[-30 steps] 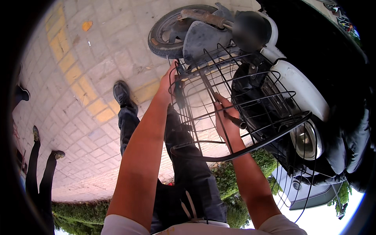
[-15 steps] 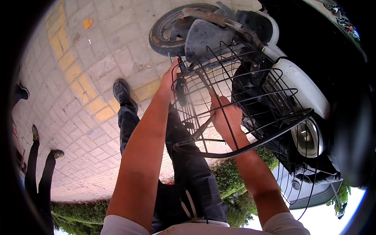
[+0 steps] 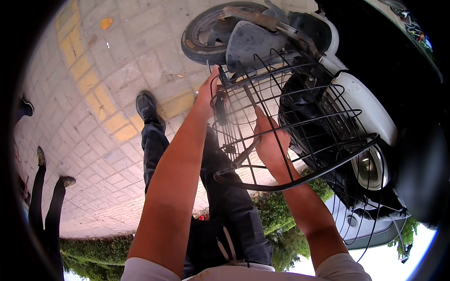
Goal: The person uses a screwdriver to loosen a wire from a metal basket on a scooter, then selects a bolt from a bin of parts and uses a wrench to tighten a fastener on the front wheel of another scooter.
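A black wire basket (image 3: 253, 187) hangs beside a white and black scooter (image 3: 363, 105). My left hand (image 3: 208, 91) is closed on the basket's upper left side, where some dark fittings sit behind the wires. My right hand (image 3: 270, 138) is inside the basket, closed on a dark metal hand tool (image 3: 244, 155) whose handle slants toward the lower left. The tool's far end lies near a flat metal strip across the basket, but I cannot tell whether it touches a fastener.
The scooter's front wheel (image 3: 201, 37) and round headlight (image 3: 370, 167) are close by. My shoe (image 3: 146, 107) stands on paving with yellow bricks (image 3: 84, 82). Another person's legs (image 3: 50, 213) are at the left, a further shoe (image 3: 26, 107) behind. Hedges line the bottom.
My right hand has turned, swinging the tool's handle from lower right to lower left. Hands, basket and scooter appear shifted slightly rightward. My left hand keeps its grip.
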